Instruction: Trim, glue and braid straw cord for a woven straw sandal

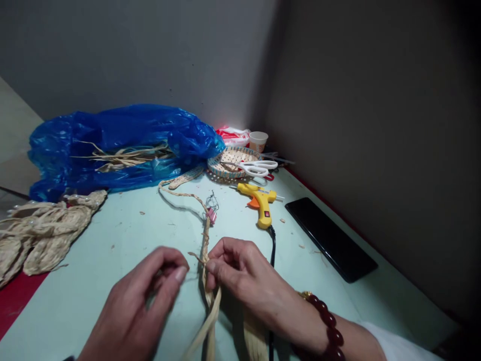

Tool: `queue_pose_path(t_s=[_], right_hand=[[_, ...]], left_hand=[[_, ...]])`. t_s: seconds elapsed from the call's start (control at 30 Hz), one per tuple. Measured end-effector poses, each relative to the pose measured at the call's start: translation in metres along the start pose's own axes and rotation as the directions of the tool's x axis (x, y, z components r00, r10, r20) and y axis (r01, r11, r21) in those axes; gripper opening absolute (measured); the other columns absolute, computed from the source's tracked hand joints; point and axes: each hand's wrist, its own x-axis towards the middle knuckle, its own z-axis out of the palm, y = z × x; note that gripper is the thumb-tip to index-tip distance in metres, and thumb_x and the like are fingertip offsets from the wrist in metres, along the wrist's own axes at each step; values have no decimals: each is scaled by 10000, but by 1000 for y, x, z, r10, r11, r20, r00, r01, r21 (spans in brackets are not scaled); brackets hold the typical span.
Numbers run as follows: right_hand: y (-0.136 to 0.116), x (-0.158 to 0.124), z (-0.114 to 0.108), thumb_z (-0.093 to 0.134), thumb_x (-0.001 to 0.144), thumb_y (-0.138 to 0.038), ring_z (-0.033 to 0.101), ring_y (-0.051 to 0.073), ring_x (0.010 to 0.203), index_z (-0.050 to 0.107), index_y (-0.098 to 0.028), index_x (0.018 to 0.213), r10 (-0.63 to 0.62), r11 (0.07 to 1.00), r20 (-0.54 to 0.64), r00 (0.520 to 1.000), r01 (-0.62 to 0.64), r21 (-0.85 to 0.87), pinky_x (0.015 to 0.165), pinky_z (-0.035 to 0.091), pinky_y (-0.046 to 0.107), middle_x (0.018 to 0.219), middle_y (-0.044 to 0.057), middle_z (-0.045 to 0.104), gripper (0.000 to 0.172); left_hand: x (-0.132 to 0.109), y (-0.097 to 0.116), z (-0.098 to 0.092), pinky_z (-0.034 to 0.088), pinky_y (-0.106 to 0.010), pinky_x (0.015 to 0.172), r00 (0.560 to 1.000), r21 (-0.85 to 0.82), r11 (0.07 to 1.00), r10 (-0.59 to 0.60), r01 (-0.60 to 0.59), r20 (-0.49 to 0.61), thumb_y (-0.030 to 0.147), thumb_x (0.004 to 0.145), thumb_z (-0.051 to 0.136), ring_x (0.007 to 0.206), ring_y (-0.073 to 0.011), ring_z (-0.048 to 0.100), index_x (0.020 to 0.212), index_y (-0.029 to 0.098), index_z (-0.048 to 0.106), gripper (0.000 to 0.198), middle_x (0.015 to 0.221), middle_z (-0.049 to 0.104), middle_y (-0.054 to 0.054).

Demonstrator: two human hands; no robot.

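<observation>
A braid of pale straw-like strands (205, 240) runs from the back of the table toward me, with loose flat strands (212, 321) hanging from its near end. My right hand (244, 273) is closed, its thumb and forefinger pinching the braid where the strands meet. A short strand end pokes out leftward there. Just left of the braid is my left hand (150, 291), fingers curled and thumb tip against the forefinger; whatever may be between them is too small to tell. Farther up, a pink binder clip (212, 216) grips the braid.
A yellow glue gun (259, 200) with a black cord lies behind my right hand. To the right is a black phone (330, 238). White-handled scissors (259, 166) rest on a woven basket (218, 168) beside a paper cup (258, 141). At left are a blue plastic bag (131, 120) and woven straw pieces (56, 230).
</observation>
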Motion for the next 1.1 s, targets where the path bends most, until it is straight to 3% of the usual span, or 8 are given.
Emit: queue_pose_path(t_s=[0.07,0.13,0.23,0.37,0.57,0.77,0.9,1.1], right_hand=[[-1,-1,1,523,903,-271,507,117,622,568,-173,808,0,1000,12,1000,-1,22,604,391,234,711,14,633,144],[-2,-1,2,506,916,-255,529,118,621,545,-174,810,-16,998,32,999,14,63,618,411,236,690,5,612,140],[-2,-3,1,468,945,-247,590,136,684,532,-177,814,-62,998,40,997,60,34,683,446,254,715,10,619,162],[-4,-8,-2,437,970,-227,594,145,767,549,-192,834,-125,967,31,992,129,-221,722,426,257,792,10,659,180],[-15,-15,-1,431,920,-113,545,149,705,484,-200,812,-97,833,55,994,111,-542,634,377,251,785,12,634,148],[-13,-16,4,440,852,-45,475,151,631,430,-184,943,-125,680,60,990,129,-722,562,303,257,738,12,571,167],[-12,-14,0,452,879,-128,367,121,510,410,-210,836,-156,617,73,985,155,-772,503,209,266,608,-36,464,101],[-10,-16,-1,479,871,-177,240,87,477,344,-212,694,-256,652,25,966,192,-734,512,169,272,550,-70,369,225]], left_hand=[[15,5,-3,488,-226,692,981,-308,934,-151,182,122,407,891,558,754,-168,615,953,260,587,163,770,650,19],[25,7,2,496,-249,757,941,-532,792,-156,301,300,379,847,628,791,-172,618,953,238,598,179,793,659,8],[33,3,12,476,-239,590,879,-638,648,-108,416,464,346,823,662,583,-121,558,881,196,608,170,689,624,14],[35,-8,17,226,-153,385,809,-658,523,-110,541,578,388,760,737,394,-8,271,879,179,575,290,655,610,25],[29,-13,19,165,-167,361,869,-588,677,-162,442,467,484,805,661,359,-26,237,764,182,543,327,450,409,112],[25,-6,22,90,-197,367,867,-499,738,-238,454,437,479,829,603,361,-33,170,729,203,493,314,465,293,144],[26,-1,18,188,-202,436,914,-427,835,-200,347,353,424,854,570,469,-67,265,708,189,516,282,541,343,106],[24,3,16,330,-252,563,941,-334,901,-187,278,281,404,812,578,599,-131,402,672,204,489,260,610,418,65]])
